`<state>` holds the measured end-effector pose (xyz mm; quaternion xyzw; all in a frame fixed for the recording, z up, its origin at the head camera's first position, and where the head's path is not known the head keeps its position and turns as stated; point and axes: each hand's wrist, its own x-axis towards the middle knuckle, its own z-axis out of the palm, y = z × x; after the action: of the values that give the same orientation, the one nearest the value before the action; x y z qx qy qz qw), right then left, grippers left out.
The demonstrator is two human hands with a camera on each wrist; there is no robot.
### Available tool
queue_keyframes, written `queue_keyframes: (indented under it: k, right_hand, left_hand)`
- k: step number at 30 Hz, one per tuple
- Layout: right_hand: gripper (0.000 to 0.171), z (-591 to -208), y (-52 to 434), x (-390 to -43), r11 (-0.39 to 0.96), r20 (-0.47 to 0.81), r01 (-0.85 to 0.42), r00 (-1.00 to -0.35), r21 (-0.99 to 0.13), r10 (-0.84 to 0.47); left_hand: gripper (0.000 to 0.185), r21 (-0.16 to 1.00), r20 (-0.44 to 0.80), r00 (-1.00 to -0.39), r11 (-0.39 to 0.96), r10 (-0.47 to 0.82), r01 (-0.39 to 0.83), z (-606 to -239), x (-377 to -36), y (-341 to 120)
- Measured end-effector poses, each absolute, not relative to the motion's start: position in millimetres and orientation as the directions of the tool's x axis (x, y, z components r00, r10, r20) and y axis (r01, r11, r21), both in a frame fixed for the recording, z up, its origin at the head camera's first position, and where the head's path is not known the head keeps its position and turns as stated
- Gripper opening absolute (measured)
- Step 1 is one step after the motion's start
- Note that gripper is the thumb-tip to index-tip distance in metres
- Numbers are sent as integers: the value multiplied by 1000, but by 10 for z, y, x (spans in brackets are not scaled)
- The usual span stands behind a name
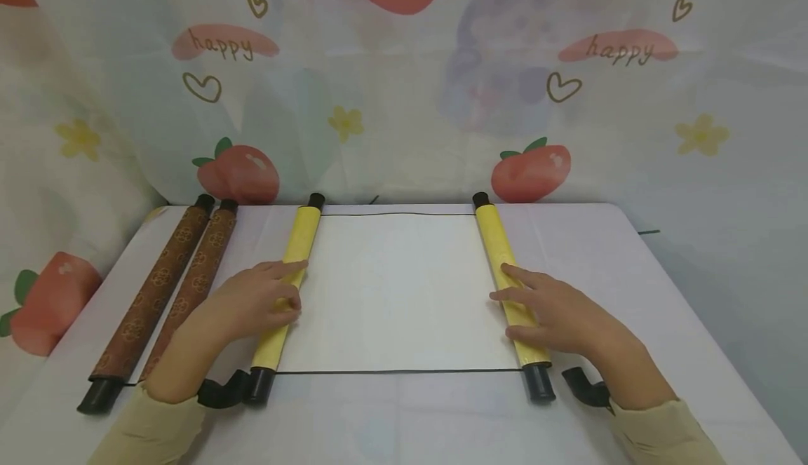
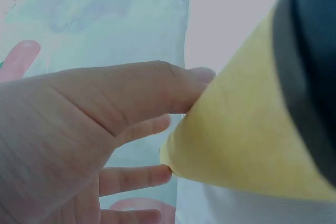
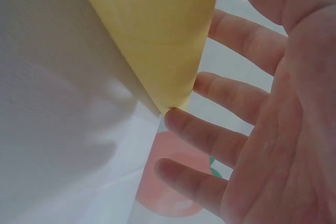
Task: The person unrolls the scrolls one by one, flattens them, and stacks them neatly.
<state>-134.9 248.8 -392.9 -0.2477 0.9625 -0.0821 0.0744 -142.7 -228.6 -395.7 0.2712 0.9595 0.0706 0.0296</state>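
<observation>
A partly unrolled scroll lies on the table, its blank white sheet (image 1: 404, 290) stretched between a left yellow roll (image 1: 303, 233) and a right yellow roll (image 1: 494, 233). Both rolls have black end knobs. My left hand (image 1: 252, 300) rests across the left roll, its fingertips over the edge toward the sheet. In the left wrist view, the thumb (image 2: 173, 85) touches the yellow surface and the other fingers are spread. Across the right roll lies my right hand (image 1: 558, 307), fingers spread and fairly straight. The right wrist view shows its fingertips (image 3: 176, 119) along the roll's side.
Left of the scroll lie two brown patterned rolls (image 1: 158, 279) with black ends, side by side. A black wrist camera (image 1: 224, 389) shows near my left wrist, another black camera (image 1: 587, 386) near my right. Behind the white table (image 1: 404, 423) hangs a fruit-printed cloth (image 1: 404, 100).
</observation>
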Motion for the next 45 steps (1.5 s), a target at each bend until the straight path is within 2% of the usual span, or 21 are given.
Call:
queue_keyframes:
  k: [8,18,25,31,39,45]
  right_hand:
    - [31,-3929,2498,-1360,859,-88,-471,-865,-199,-494]
    - [31,-3924,2524,-1362,848,-76,-485,-857,-216,-510]
    - [30,-3926,2535,-1362,846,-69,-489,-856,-212,-512]
    - [34,-3909,2522,-1363,861,-87,-467,-867,-202,-491]
    - [42,-3906,2526,-1381,867,-124,-465,-864,-180,-489]
    - [42,-3925,2547,-1392,869,-136,-456,-865,-192,-483]
  left_hand:
    - [5,151,-24,-857,850,514,505,-3926,-1411,-2304]
    - [5,151,-59,-870,865,490,478,-3954,-1442,-2350]
    - [8,153,-8,-862,853,506,499,-3972,-1436,-2357]
    - [14,170,-41,-851,843,523,510,-3975,-1438,-2337]
    - [5,116,-31,-848,845,529,522,-3970,-1451,-2363]
    - [5,143,-53,-851,848,522,511,-3950,-1455,-2390]
